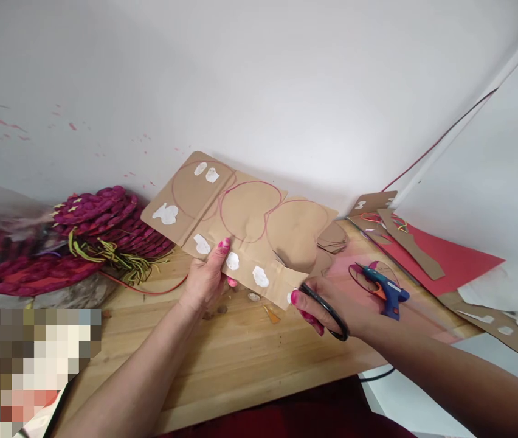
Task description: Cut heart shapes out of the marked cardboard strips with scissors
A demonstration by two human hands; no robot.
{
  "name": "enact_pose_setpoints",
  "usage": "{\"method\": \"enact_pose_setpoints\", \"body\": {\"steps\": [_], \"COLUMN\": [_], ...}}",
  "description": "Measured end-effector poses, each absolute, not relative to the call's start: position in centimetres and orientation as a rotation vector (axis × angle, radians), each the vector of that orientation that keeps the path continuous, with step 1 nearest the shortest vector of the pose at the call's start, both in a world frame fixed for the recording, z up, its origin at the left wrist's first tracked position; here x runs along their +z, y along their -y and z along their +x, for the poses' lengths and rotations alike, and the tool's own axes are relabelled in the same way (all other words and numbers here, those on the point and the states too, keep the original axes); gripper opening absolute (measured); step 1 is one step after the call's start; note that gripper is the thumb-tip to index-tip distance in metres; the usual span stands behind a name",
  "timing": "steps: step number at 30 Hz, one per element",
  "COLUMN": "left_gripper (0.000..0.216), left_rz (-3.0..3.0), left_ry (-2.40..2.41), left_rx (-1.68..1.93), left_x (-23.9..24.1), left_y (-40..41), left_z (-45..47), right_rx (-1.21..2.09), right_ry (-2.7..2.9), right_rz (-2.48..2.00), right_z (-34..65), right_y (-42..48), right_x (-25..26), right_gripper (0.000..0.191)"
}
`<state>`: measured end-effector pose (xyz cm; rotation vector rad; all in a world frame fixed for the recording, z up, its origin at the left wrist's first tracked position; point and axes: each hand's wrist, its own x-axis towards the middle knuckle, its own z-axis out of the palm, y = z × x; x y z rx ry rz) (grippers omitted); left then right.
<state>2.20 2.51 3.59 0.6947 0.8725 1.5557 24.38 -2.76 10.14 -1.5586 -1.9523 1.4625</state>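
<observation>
A folded piece of brown cardboard (pixel 250 210) is held up, tilted, above the table. Circles are drawn on it in reddish-purple line, and torn white paper patches cling to it. My left hand (pixel 211 274) grips its lower edge, thumb on the near face. At the lower right corner, my right hand (pixel 316 307) is closed round the black-handled scissors (pixel 329 310). The scissor blades are mostly hidden by the cardboard, near a cut running in from its right side.
A blue glue gun (pixel 391 298) lies on the wooden table (pixel 236 365), right of the scissors. Red sheet (pixel 455 249) and cardboard offcuts (pixel 411 243) lie farther right. Woven magenta pieces (pixel 108 213) with a yellow-green string bundle (pixel 117 255) are piled left. A white wall (pixel 259 85) stands behind.
</observation>
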Motion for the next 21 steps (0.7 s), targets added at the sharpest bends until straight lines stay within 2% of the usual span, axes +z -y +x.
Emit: {"method": "enact_pose_setpoints", "body": {"steps": [6, 13, 19, 21], "left_gripper": [0.045, 0.047, 0.046, 0.048], "left_rz": [0.716, 0.67, 0.644, 0.635], "left_ry": [-0.87, -0.857, -0.844, -0.845], "left_rx": [1.535, 1.537, 1.462, 1.454], "left_x": [3.6, 3.5, 3.4, 3.5], "left_y": [-2.5, -2.6, -2.6, -2.5], "left_z": [2.2, 2.4, 2.2, 2.3], "right_rx": [1.461, 1.499, 1.677, 1.647], "right_ry": [1.797, 1.78, 1.918, 1.948], "right_rz": [-1.642, -1.616, -1.41, -1.432], "right_z": [24.8, 24.9, 25.2, 25.1], "right_y": [2.7, 2.6, 2.4, 2.5], "right_x": [7.8, 7.7, 7.0, 7.0], "right_gripper": [0.057, 0.052, 0.032, 0.025]}}
